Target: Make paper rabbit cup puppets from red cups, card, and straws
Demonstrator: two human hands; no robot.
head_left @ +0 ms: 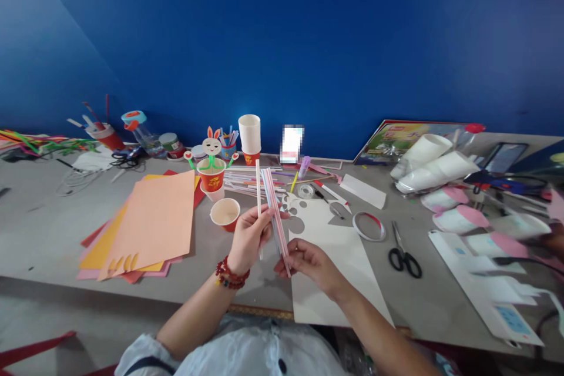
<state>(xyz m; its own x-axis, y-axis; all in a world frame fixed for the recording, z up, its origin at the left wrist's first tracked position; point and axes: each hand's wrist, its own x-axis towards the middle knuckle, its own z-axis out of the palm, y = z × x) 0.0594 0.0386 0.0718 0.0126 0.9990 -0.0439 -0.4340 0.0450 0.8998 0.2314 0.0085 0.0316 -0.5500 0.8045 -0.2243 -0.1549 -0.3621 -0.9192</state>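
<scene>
Pinching slim striped straws: left hand, right hand

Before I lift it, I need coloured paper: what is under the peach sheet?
Under the peach sheet lie a yellow sheet, red paper and pink paper, showing only at its edges. How many sheets there are, and anything between them, is covered.

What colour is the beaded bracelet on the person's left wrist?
Red. The bracelet shows best in the head view, the only one here.

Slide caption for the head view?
Striped straws gripped by left hand and right hand, over white card on a craft table.
</scene>
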